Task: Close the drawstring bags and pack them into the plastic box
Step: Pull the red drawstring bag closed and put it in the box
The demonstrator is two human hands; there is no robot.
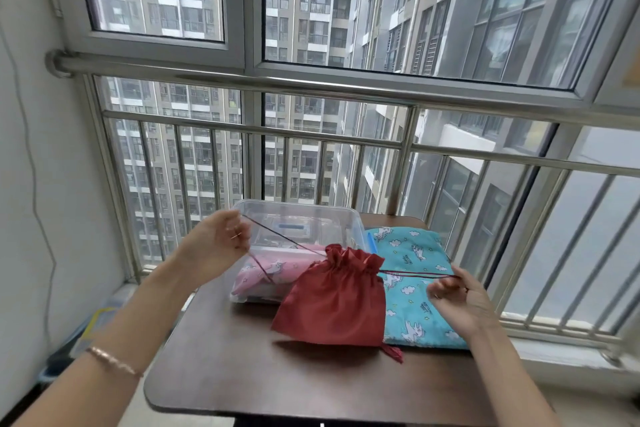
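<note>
In the head view I have only one angle, so I go through it from left to right.

My left hand is raised in front of the box, its fingers curled and pinching the left cord. My right hand is lower, over the blue bag, and pinches the right cord. Both cords run tight to the red bag between the hands. The mouth of the red bag is gathered into folds and looks nearly shut. It seems to hang just above the bench, with its shadow under it.

The box stands at the back of the bench, open, and a pink bag lies inside it already. The blue bag lies flat just beside the box on the right; I cannot tell if its mouth is drawn.

I judge the step in hand to be closing the red bag — near its end. The next move calls for a last pull outward on both cords, then carrying the bag over the near wall of the box and laying it on the pink bag. The cords are thin, so the pinch must be firm — and the loose ends should go inside the box too.
</note>
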